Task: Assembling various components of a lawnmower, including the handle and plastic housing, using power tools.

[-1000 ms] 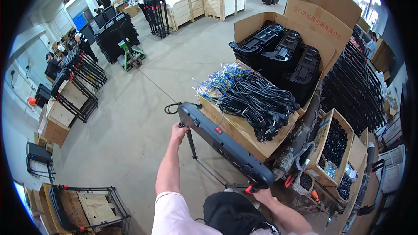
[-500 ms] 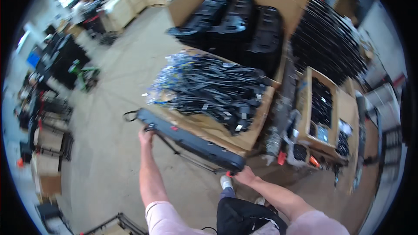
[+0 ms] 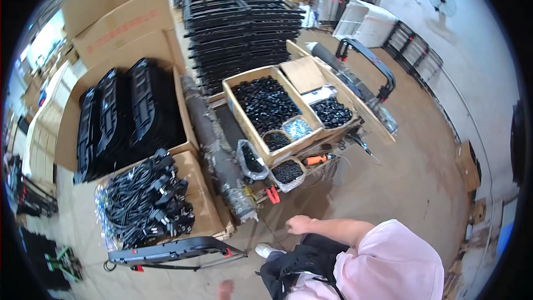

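My left hand (image 3: 226,289) is low in the picture, near the lower edge, and smeared by motion. Apart from it, up and to the left, a long black frame (image 3: 172,250) with thin bars and red clips stands against the front of a cardboard box, a loop of cable at its left end. My right hand (image 3: 298,224) is before my body with fingers curled in, and nothing shows in it. Beyond it lie a red-handled clamp-like tool (image 3: 272,195) and an orange power tool (image 3: 318,159). Bundled black power cords (image 3: 147,203) fill the box top.
Behind the cords, a tall carton (image 3: 65,133) holds stacked black panels. A wrapped roll (image 3: 208,133) lies beside it. Right of that, a wooden tray (image 3: 229,91) contains small black parts. Black frames (image 3: 239,33) are piled behind; another frame (image 3: 372,61) stands at right. A wall fan (image 3: 442,1) hangs far right.
Both hands have let go of the long black frame, which now rests by the box. My view has swung right, toward the parts tray and wall.
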The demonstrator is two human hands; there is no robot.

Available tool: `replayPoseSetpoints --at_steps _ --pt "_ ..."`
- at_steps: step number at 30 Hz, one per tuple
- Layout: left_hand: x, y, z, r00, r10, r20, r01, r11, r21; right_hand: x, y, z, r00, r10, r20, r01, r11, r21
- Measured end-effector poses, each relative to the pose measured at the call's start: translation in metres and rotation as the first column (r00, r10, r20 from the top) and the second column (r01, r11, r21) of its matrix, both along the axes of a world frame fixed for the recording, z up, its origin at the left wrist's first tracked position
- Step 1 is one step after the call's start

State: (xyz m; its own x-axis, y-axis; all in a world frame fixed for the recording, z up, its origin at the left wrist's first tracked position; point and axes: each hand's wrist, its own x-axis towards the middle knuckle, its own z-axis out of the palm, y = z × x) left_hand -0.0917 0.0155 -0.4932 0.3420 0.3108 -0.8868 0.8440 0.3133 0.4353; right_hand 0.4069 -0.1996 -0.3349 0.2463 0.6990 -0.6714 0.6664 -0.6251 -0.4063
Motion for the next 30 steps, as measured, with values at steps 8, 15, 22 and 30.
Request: replayPoseSetpoints --at_steps 8,15,22,30 --pt "0.112 -0.061 0.034 0.956 0.293 0.019 -0.293 0.956 -0.015 0.143 -0.125 0.009 0.745 -0.636 0.203 0.579 0.766 0.279" --pt "0.205 -0.053 0.084 0.897 0.434 0.078 -0.441 0.876 0.195 0.322 -0.161 0.008 0.534 -0.821 0.202 0.763 0.571 0.304" --pt "0.315 -0.132 0.116 0.886 0.464 -0.005 -0.446 0.855 0.266 0.425 -0.166 -0.025 0.702 -0.691 0.172 0.641 0.718 0.272" --pt "0.461 -0.161 0.201 0.994 -0.017 -0.105 0.065 0.880 0.470 0.456 -0.109 -0.086 0.907 -0.393 0.153 0.355 0.908 0.224"
